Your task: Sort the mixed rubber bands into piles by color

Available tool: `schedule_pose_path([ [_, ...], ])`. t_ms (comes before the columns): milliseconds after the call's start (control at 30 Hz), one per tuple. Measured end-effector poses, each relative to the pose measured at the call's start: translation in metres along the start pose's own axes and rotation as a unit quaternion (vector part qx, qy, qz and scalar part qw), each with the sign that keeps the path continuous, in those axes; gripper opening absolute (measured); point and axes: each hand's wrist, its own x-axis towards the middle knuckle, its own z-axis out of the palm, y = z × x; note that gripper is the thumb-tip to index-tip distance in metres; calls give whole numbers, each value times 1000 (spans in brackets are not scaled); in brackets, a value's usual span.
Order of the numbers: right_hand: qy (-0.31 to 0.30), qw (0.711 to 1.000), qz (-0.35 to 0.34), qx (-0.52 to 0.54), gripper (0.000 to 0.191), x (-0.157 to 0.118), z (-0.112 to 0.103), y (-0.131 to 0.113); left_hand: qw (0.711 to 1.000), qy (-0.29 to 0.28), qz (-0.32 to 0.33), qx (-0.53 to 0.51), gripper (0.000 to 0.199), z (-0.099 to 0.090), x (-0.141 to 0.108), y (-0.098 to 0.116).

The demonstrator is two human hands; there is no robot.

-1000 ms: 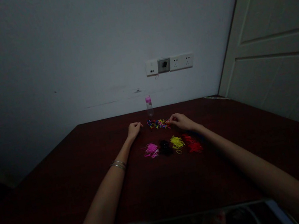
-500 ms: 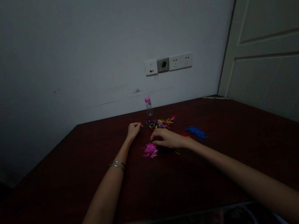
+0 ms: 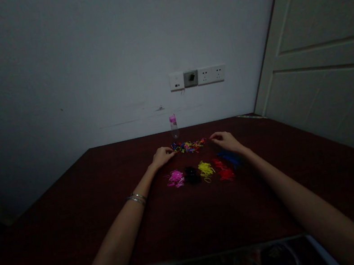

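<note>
A mixed heap of small coloured bands (image 3: 189,146) lies across the middle of the dark red table. My left hand (image 3: 163,156) is at the heap's left end, thumb and fingertips together; what they hold, if anything, is too small to see. Just off the right end, my right hand (image 3: 227,140) has its fingertips close together, and nothing can be made out between them. Nearer to me lie separate piles: pink (image 3: 175,178), black (image 3: 192,174), yellow (image 3: 206,170), red (image 3: 224,170) and blue (image 3: 229,159), the blue one partly behind my right wrist.
A clear bottle with a pink cap (image 3: 174,127) stands behind the heap near the wall. Sockets (image 3: 197,77) are on the wall. A pale panelled door (image 3: 328,78) rises at the right. The table's front edge (image 3: 186,261) runs above stored items.
My right hand has moved from over the pink pile to the right and away, uncovering the black, yellow and red piles. My left hand has shifted slightly right, up to the mixed heap.
</note>
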Motion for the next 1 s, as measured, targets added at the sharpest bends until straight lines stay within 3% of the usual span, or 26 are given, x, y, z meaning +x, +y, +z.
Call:
schedule_pose_path([
  [167, -10, 998, 57, -34, 22, -5, 5, 42, 1000, -15, -1, 21, 28, 2, 1, 4],
  [300, -3, 996, 82, -44, 22, -8, 8, 57, 1000, -5, -5, 13, 25, 6, 3, 2],
  [867, -9, 996, 81, -36, 22, -7, 10, 60, 999, -21, -23, -21, 33, 0, -2, 12],
  [1000, -7, 996, 81, -36, 22, -7, 9, 59, 999, -20, -24, -19, 27, 0, 0, 10],
])
